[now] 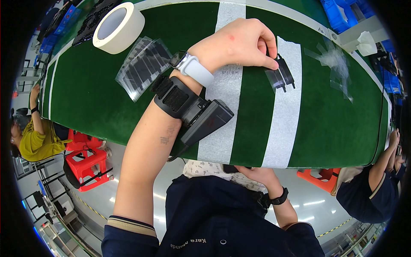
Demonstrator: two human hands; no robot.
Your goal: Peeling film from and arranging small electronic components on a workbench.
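My left hand (239, 43) reaches across the green table (94, 98), thumb and forefinger pinching the top edge of a small black part in a clear bag (282, 77). The bag lies on a white strip (284, 128) of the table top. That arm wears a pale wristwatch (190, 66) and a black strapped device (195, 113). My right hand (257, 173) sits low against the table's near edge, close to my body, with a black band on its wrist. Its fingers are partly hidden, and something dark (232, 168) shows beside them.
A roll of cream tape (117, 25) and a fanned pile of clear bags with black parts (141, 64) lie at the left. Loose clear bags (338, 64) lie at the right. Blue bins (342, 13), red stools (87, 160), and people at the left (36, 139) and right (376, 180).
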